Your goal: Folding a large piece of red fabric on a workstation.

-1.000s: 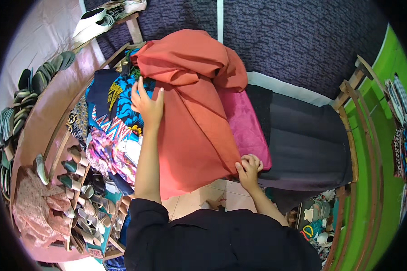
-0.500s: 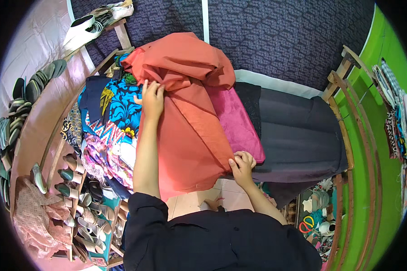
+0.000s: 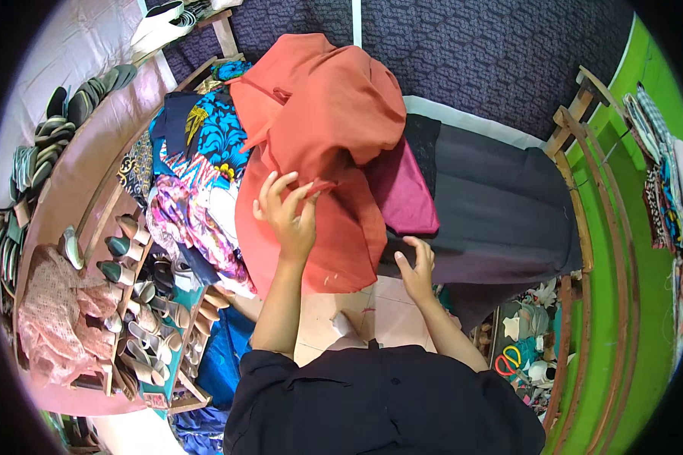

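Observation:
A large coral-orange cloth [image 3: 341,98] lies bunched in a heap, its lower part hanging over the near edge. Over that lower part, my left hand [image 3: 290,216] is open with its fingers spread; its fingertips are close to a fold, and I cannot tell whether they touch it. My right hand [image 3: 417,269] is open too, thumb and fingers apart and holding nothing, just beyond the near corner of a folded magenta cloth [image 3: 408,193]. The magenta cloth sticks out from under the coral heap, on top of dark grey cloth [image 3: 501,197].
Patterned fabrics [image 3: 197,227] are piled left of the heap. Shoes [image 3: 155,334] fill a wooden rack at the lower left, beside a pink lace cloth [image 3: 64,311]. Scissors [image 3: 508,360] with red and yellow handles lie among scraps at the lower right. Curved wooden rails [image 3: 622,250] run along the right.
Both hands have let go of the coral cloth. Its right flap has been folded back, so the heap is bulkier and the cloth's right edge has drawn left. My left hand has come nearer.

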Tool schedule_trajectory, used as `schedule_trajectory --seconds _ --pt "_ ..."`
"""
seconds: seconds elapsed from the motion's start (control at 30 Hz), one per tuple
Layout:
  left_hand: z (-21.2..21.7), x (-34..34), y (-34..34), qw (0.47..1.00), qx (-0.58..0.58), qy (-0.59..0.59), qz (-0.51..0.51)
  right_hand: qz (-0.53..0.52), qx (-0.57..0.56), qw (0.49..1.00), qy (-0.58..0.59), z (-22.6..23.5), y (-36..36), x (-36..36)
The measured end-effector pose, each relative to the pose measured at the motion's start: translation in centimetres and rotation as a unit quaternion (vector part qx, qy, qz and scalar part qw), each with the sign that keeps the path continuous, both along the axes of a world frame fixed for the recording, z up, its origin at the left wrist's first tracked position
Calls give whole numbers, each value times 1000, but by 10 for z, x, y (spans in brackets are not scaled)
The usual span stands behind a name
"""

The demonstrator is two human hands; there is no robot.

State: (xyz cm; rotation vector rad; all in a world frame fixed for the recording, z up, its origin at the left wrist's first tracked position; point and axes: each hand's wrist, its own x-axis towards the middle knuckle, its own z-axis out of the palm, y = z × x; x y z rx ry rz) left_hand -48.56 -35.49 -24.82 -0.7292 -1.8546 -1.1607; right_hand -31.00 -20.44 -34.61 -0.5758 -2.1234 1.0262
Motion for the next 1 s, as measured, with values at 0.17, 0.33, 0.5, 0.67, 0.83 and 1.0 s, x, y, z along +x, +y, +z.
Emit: schedule_trajectory --seconds 0.17,0.33,0.5,0.67,0.83,1.0 --pt "-2 78 -15 998 -55 18 -37 75 -46 994 58 26 -5 37" --pt "-13 132 -12 978 -88 76 -173 76 96 986 111 55 -25 64" --pt "-16 178 -10 934 -111 47 -336 80 182 975 98 61 -29 91" --pt "-18 202 -8 921 -99 -8 -376 45 188 977 85 52 -23 121" --pt "-27 199 -10 950 -105 -7 -293 -13 43 992 117 42 2 153" --pt "-38 174 -1 975 -132 -73 -163 -19 -5 988 153 40 19 179"
